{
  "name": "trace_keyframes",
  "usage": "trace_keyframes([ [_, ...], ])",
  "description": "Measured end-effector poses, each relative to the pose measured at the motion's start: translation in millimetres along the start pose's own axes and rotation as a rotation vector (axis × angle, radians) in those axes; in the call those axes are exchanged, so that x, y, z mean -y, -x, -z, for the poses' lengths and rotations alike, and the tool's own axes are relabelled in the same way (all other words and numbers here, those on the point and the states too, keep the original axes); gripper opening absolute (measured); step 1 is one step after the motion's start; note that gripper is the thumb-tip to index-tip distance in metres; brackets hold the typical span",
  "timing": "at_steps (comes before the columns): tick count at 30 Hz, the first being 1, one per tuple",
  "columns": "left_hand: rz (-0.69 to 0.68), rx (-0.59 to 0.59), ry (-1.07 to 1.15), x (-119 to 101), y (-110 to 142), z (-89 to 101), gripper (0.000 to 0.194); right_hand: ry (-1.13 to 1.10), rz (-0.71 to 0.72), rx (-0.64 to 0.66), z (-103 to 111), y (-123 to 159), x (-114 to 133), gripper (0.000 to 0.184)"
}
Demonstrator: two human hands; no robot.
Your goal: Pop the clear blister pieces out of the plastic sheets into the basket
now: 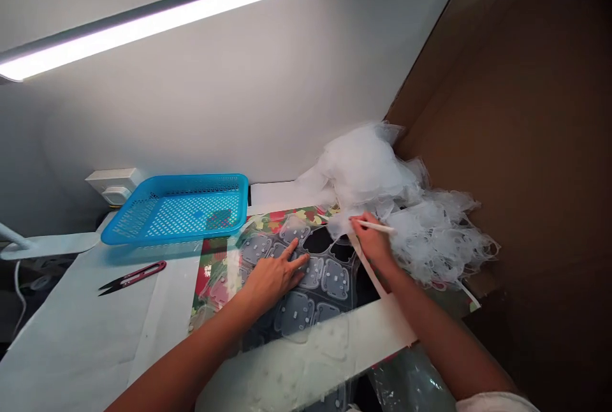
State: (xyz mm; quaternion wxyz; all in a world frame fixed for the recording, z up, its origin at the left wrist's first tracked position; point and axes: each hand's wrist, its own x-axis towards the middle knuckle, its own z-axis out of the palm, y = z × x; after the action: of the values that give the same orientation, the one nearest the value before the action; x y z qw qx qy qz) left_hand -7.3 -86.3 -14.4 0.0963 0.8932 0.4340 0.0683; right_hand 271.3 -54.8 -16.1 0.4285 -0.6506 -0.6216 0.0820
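Note:
My left hand (276, 273) lies on a translucent sheet (294, 313) of rounded, dotted clear shapes, its index and middle fingers stretched out and apart. At the sheet's upper right edge, my right hand (373, 241) is closed on a slim white pen-like stick (377, 227), whose back end points to the right. Just left of those fingertips is a piece of thin whitish film (338, 226); whether the hand grips it I cannot tell. Two dark openings (318, 241) show in the sheet between my hands.
A heap of frilly clear film scraps (440, 233) lies right, below a white translucent pile (363, 163). A blue perforated basket (176, 238) stands left, with red-handled thread snips (138, 276) before it. A pale strip (306, 354) crosses the front. Cardboard (516, 118) rises right.

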Motion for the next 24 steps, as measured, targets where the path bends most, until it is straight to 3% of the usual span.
trace_keyframes([
  [2, 0.003, 0.009, 0.053, 2.2, -4.1, 4.6, 0.038, -0.050, -0.125, -0.089, 14.8, -9.4, -10.7, 0.029],
  [5, 0.090, -0.050, 0.327, 6.0, -24.8, 14.6, 0.032, -0.216, -0.164, 0.020, 23.5, -3.3, -2.1, 0.030],
  [8, 0.241, -0.076, 0.646, 6.3, -58.1, 21.2, 0.057, -0.332, -0.078, 0.150, 21.0, 15.7, 29.1, 0.022],
  [11, 0.278, 0.005, 0.746, 2.6, -85.9, 19.0, 0.076, -0.401, -0.004, 0.315, 18.7, 26.5, 55.9, 0.019],
  [14, 0.265, 0.080, 0.779, -1.5, -96.8, 11.4, 0.060, -0.535, -0.033, 0.496, 13.9, 18.7, 58.6, 0.021],
  [16, 0.249, 0.086, 0.768, -3.4, -96.2, 6.5, 0.041, -0.612, -0.133, 0.493, 6.7, 6.5, 49.3, 0.025],
  [18, 0.232, 0.046, 0.736, -4.7, -92.9, 2.8, 0.027, -0.638, -0.246, 0.475, -1.8, -5.6, 38.6, 0.029],
  [20, 0.218, -0.017, 0.697, -5.9, -89.2, -0.1, 0.020, -0.644, -0.318, 0.543, -9.0, -13.1, 32.2, 0.032],
  [24, 0.216, -0.117, 0.650, -8.9, -83.9, -6.1, 0.014, -0.583, -0.267, 0.638, -16.8, -13.3, 34.7, 0.036],
])
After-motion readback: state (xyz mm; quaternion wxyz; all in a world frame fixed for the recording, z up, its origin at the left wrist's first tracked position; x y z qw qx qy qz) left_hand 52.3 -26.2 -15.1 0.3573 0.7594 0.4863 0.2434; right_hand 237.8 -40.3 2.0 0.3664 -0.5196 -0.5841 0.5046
